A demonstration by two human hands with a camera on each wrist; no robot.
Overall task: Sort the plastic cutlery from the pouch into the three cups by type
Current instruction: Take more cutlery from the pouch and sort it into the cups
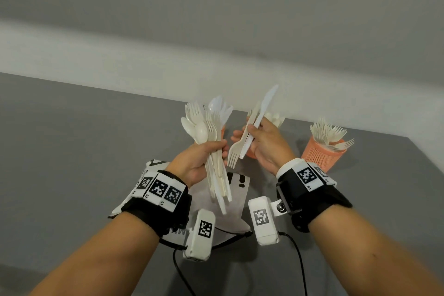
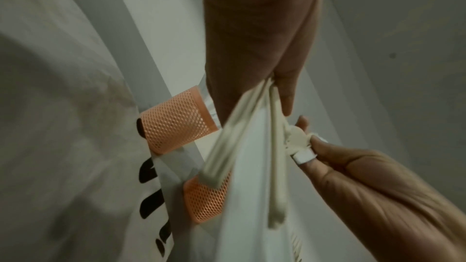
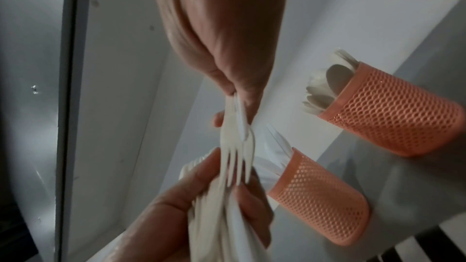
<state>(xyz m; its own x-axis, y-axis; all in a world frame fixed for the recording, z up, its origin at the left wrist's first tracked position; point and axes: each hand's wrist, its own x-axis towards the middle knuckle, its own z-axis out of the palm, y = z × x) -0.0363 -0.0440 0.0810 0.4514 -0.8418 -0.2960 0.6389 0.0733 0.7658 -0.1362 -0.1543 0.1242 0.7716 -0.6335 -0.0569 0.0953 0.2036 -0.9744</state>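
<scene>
Cutlery from the pouch is mid-sort, and nearest the person that white pouch with black lettering lies flat on the grey table, under both raised wrists, probably so the hands can work above it. Above it the left hand has its fingers curled round a mixed bundle of forks and spoons, heads fanned upward and handles hanging down toward the pouch; it seems to serve as a holding stock from which pieces are drawn. Just beside it the right hand pinches two pieces between thumb and fingers: a fork with its tines pointing down and a knife with its blade up, likely pulled out together and still to be told apart by type. Farther back stand three orange mesh cups: the knife cup behind the bundle, the spoon cup behind the right hand, and well to the right the fork cup, already crowded with tines. The fork's cup is the far right one, so a reach across seems needed.
</scene>
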